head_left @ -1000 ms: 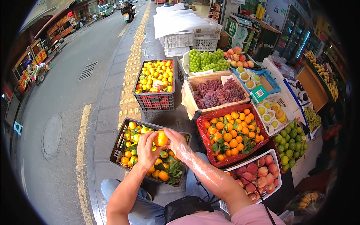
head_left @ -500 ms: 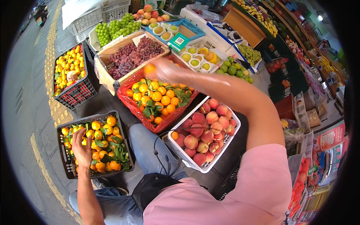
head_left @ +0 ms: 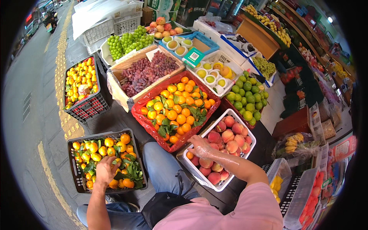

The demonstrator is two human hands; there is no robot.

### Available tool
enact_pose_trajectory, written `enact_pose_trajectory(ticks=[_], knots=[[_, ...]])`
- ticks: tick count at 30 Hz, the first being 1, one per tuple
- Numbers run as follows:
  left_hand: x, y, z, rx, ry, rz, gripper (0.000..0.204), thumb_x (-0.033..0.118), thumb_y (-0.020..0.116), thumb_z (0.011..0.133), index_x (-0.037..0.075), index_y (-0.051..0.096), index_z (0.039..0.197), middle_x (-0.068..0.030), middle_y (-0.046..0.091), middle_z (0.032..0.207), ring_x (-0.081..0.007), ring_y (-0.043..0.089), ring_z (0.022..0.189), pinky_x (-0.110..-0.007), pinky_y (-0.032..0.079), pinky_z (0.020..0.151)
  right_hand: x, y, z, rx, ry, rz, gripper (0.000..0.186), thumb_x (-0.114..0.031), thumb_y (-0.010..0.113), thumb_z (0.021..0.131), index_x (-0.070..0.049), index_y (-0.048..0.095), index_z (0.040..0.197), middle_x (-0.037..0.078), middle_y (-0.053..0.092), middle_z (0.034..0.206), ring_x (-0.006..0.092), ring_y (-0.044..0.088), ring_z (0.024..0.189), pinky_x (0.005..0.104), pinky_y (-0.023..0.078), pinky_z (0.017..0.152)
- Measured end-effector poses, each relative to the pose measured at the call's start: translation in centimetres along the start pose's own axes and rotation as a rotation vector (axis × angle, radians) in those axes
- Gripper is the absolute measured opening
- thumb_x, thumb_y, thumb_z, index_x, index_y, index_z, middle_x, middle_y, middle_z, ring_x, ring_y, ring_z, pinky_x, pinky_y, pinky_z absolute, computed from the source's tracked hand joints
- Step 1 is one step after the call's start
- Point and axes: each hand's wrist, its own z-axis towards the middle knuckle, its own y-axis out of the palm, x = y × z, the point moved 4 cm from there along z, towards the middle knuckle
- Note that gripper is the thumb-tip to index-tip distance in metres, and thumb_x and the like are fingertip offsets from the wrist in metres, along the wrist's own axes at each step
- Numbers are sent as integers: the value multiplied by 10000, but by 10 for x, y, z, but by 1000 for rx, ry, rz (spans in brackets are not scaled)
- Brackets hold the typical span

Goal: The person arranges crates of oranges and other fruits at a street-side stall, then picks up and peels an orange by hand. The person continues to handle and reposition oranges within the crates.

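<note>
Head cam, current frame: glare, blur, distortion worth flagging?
Head view: black fisheye rim, yellow paving strip bowed; head view: glare on the right forearm, white sheet near blown out; head view: left hand, right hand and peaches readable, shop interior at right dimmer, softer.
</note>
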Motion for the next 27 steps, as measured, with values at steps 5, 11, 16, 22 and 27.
enact_pose_trajectory(ticks=[5, 11, 16, 22, 27], knots=[[2, 10, -11, -68, 15, 36, 298, 233, 739, 866, 61, 687, 1103, -159, 691, 972, -373, 669, 890, -445, 552, 786, -39, 15, 63, 69, -83, 155, 415, -296, 712, 872, -19, 622, 1168, 190, 610, 1079, 381, 570, 1057, 456, 471, 938], [3, 21, -10, -157, -35, 47, 325, 242, 756, 846, 33, 703, 1089, -174, 701, 968, -381, 674, 880, -439, 551, 787, -93, 64, 126, 159, -149, 71, 557, -278, 688, 890, 10, 509, 1332, 226, 550, 1224, 385, 537, 1167, 456, 459, 1012], [-11, 23, -7, -119, -28, 18, 330, 266, 739, 866, 31, 704, 1095, -165, 708, 968, -370, 678, 889, -434, 553, 796, -90, 95, 169, 51, 65, 15, 610, -287, 674, 897, 4, 456, 1387, 229, 547, 1221, 394, 577, 1158, 467, 495, 981], [-44, 18, -20, -92, -84, 51, 363, 338, 718, 884, 38, 702, 1088, -174, 715, 969, -363, 683, 876, -442, 554, 781, -94, 119, 188, 80, 49, -80, 293, -161, 480, 952, -16, 556, 1195, 202, 613, 1123, 382, 644, 1044, 487, 540, 869], [-51, 7, -30, -43, -131, -5, 329, 308, 729, 886, 30, 715, 1062, -171, 720, 954, -337, 704, 834, -419, 561, 749, -100, 115, 190, 41, 100, -48, 333, -200, 478, 980, -13, 529, 1252, 220, 597, 1193, 398, 626, 1097, 491, 523, 918]])
